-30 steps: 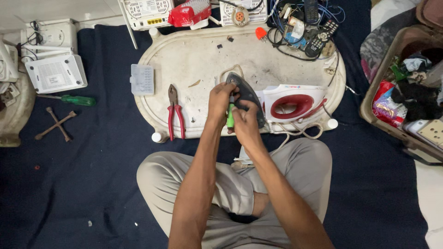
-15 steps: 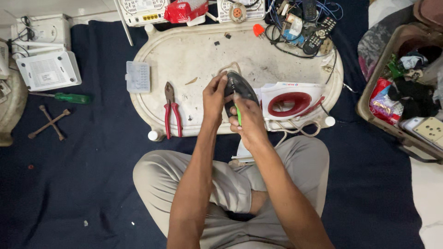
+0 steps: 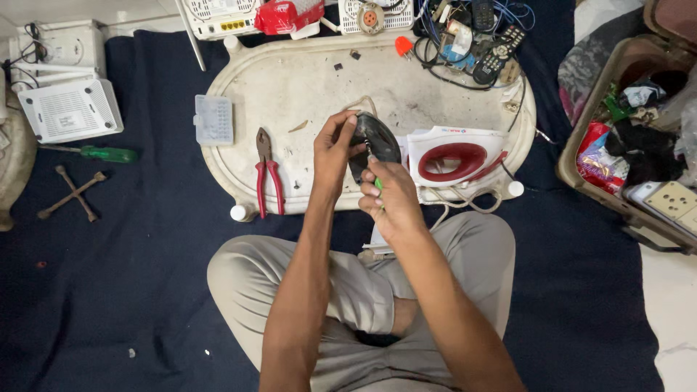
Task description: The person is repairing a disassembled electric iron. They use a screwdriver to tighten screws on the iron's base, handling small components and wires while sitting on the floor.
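Note:
My left hand (image 3: pixel 332 151) grips the left side of a dark, pointed iron soleplate (image 3: pixel 379 139), held tilted above the white oval table (image 3: pixel 305 87). My right hand (image 3: pixel 388 196) is closed on a green-handled screwdriver (image 3: pixel 377 183) whose tip touches the soleplate. To the right lies the white iron body with a red handle (image 3: pixel 456 156), its cord looping below it.
Red-handled pliers (image 3: pixel 266 173) and a small clear box (image 3: pixel 214 120) lie at the table's left. A green screwdriver (image 3: pixel 102 153), a cross wrench (image 3: pixel 72 193) and white routers (image 3: pixel 69 109) rest on the dark cloth. Remotes and wires (image 3: pixel 479 40) are heaped at the back; an open case (image 3: pixel 639 123) at right.
Both hands have lifted the soleplate slightly and turned it. The right hand has shifted down along the screwdriver. The view has tilted a little.

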